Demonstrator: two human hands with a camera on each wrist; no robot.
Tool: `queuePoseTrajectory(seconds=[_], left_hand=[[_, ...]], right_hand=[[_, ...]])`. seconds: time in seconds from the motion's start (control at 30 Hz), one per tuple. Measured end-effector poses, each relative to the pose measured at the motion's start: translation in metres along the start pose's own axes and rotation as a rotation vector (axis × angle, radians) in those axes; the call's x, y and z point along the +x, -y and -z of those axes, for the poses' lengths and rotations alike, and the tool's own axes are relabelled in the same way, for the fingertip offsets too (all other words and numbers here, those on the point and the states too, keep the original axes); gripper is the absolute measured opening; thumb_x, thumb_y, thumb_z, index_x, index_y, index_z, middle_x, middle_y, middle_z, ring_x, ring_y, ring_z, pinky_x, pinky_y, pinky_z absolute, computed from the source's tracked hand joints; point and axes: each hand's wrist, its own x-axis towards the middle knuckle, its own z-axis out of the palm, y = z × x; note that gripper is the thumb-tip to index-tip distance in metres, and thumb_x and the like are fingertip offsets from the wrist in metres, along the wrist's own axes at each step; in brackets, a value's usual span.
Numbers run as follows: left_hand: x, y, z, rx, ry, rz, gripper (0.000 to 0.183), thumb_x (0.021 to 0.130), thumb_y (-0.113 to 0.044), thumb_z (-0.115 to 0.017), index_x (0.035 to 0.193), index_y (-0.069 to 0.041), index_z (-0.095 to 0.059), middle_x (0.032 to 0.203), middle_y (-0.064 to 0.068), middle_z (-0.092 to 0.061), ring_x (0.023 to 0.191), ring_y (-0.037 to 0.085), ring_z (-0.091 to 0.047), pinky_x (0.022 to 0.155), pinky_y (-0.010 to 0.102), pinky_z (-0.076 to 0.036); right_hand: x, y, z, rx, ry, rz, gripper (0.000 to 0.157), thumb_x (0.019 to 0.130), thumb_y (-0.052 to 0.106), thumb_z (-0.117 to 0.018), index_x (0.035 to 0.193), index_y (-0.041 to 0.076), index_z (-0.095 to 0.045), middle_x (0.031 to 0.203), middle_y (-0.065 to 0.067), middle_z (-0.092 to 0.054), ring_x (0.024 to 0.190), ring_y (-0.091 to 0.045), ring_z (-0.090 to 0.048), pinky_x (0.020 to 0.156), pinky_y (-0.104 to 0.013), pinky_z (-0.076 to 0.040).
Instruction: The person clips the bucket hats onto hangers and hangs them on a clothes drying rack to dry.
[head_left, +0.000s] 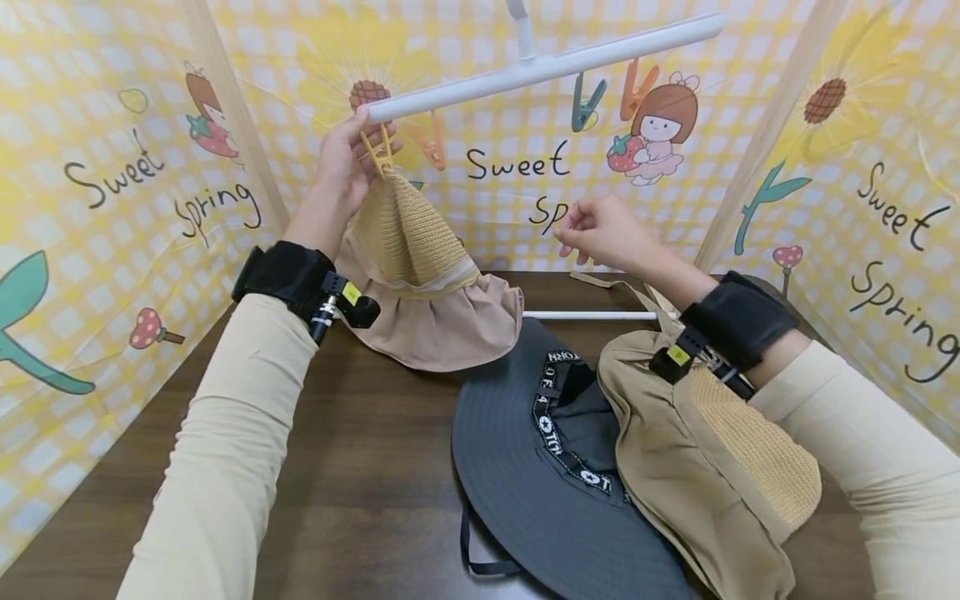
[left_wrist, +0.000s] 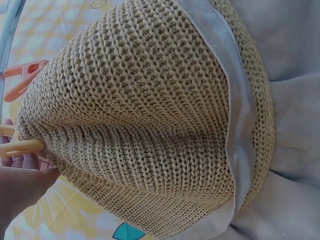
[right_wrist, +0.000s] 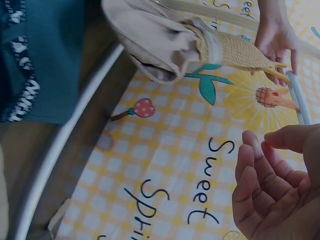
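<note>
In the head view my left hand (head_left: 351, 162) grips the lower left end of a tilted white hanger bar (head_left: 547, 68), fingers behind a yellow clip (head_left: 380, 150). That clip bites the crown tip of a knitted straw hat (head_left: 408, 225) with a pinkish fabric brim, which hangs down from it. The left wrist view shows the clip (left_wrist: 22, 148) close up, with my thumb right at the hat's tip. My right hand (head_left: 607, 229) is raised in the air, fingers loosely curled and holding nothing; the right wrist view shows its bare fingers (right_wrist: 265, 175).
Orange clips (head_left: 639, 87) and a teal clip (head_left: 588, 104) hang along the bar. A dark grey wide-brimmed hat (head_left: 495, 450) and a khaki hat with straw crown (head_left: 750, 442) lie on the brown table (head_left: 367, 483). A white rod (head_left: 585, 316) runs behind them. Patterned cloth walls (head_left: 465, 50) enclose the space.
</note>
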Motion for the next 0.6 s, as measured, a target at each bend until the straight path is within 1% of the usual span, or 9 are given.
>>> queuePoseTrajectory(seconds=[0.13, 0.2, 0.3, 0.37, 0.4, 0.47, 0.53, 0.6], left_hand=[[-0.001, 0.001, 0.002, 0.03, 0.003, -0.003, 0.017, 0.095, -0.02, -0.054, 0.105, -0.007, -0.058, 0.101, 0.012, -0.062, 0.078, 0.022, -0.065, 0.062, 0.025, -0.057], [-0.001, 0.003, 0.002, 0.06, 0.007, -0.003, 0.017, 0.096, -0.021, -0.053, 0.105, -0.007, -0.058, 0.099, 0.011, -0.063, 0.083, 0.023, -0.064, 0.071, 0.024, -0.055], [-0.002, 0.005, 0.002, 0.082, 0.006, 0.005, 0.021, 0.095, -0.021, -0.053, 0.109, -0.006, -0.059, 0.095, 0.008, -0.064, 0.093, 0.024, -0.061, 0.084, 0.023, -0.047], [-0.004, 0.006, 0.001, 0.107, 0.01, 0.002, 0.026, 0.096, -0.022, -0.052, 0.113, -0.003, -0.058, 0.096, 0.006, -0.064, 0.097, 0.024, -0.06, 0.087, 0.023, -0.042], [-0.004, 0.007, 0.001, 0.11, 0.013, 0.005, 0.027, 0.096, -0.022, -0.052, 0.113, -0.003, -0.059, 0.097, 0.006, -0.063, 0.097, 0.024, -0.06, 0.091, 0.023, -0.04], [-0.005, 0.007, 0.002, 0.11, 0.021, 0.012, 0.026, 0.096, -0.023, -0.052, 0.11, -0.002, -0.061, 0.101, 0.006, -0.062, 0.091, 0.022, -0.062, 0.098, 0.022, -0.036], [-0.007, 0.008, 0.003, 0.109, 0.037, 0.007, 0.024, 0.096, -0.022, -0.051, 0.105, -0.002, -0.062, 0.102, 0.006, -0.062, 0.086, 0.02, -0.064, 0.105, 0.023, -0.034], [-0.009, 0.008, 0.005, 0.089, 0.059, 0.003, 0.021, 0.097, -0.02, -0.051, 0.103, -0.002, -0.062, 0.102, 0.007, -0.063, 0.083, 0.018, -0.064, 0.112, 0.027, -0.029]], right_hand=[[-0.015, -0.01, -0.006, 0.002, 0.019, -0.006, 0.012, 0.092, 0.01, -0.056, 0.084, 0.001, -0.057, 0.064, 0.0, -0.064, 0.048, -0.007, -0.053, 0.041, -0.015, -0.04], [-0.023, -0.015, -0.009, 0.0, 0.038, -0.009, 0.013, 0.092, 0.01, -0.056, 0.084, 0.0, -0.058, 0.066, -0.003, -0.065, 0.049, -0.007, -0.054, 0.043, -0.014, -0.041], [-0.035, -0.021, -0.011, 0.014, 0.082, -0.001, 0.013, 0.093, 0.009, -0.054, 0.087, -0.001, -0.057, 0.073, -0.01, -0.067, 0.053, -0.008, -0.056, 0.046, -0.015, -0.046], [-0.042, -0.025, -0.013, 0.033, 0.108, 0.013, 0.013, 0.094, 0.008, -0.054, 0.088, -0.003, -0.057, 0.075, -0.013, -0.067, 0.054, -0.009, -0.056, 0.049, -0.017, -0.048], [-0.045, -0.026, -0.013, 0.032, 0.116, 0.022, 0.013, 0.094, 0.008, -0.054, 0.089, -0.003, -0.057, 0.075, -0.013, -0.067, 0.055, -0.01, -0.057, 0.05, -0.018, -0.047], [-0.051, -0.028, -0.014, 0.032, 0.129, 0.029, 0.012, 0.094, 0.008, -0.054, 0.089, -0.003, -0.058, 0.076, -0.013, -0.066, 0.056, -0.011, -0.057, 0.051, -0.02, -0.047], [-0.056, -0.03, -0.014, 0.009, 0.133, 0.028, 0.012, 0.094, 0.009, -0.055, 0.089, -0.001, -0.058, 0.076, -0.012, -0.067, 0.056, -0.011, -0.057, 0.051, -0.022, -0.047], [-0.06, -0.031, -0.015, -0.009, 0.135, 0.01, 0.012, 0.094, 0.011, -0.055, 0.089, 0.0, -0.059, 0.076, -0.011, -0.067, 0.056, -0.011, -0.058, 0.053, -0.025, -0.049]])
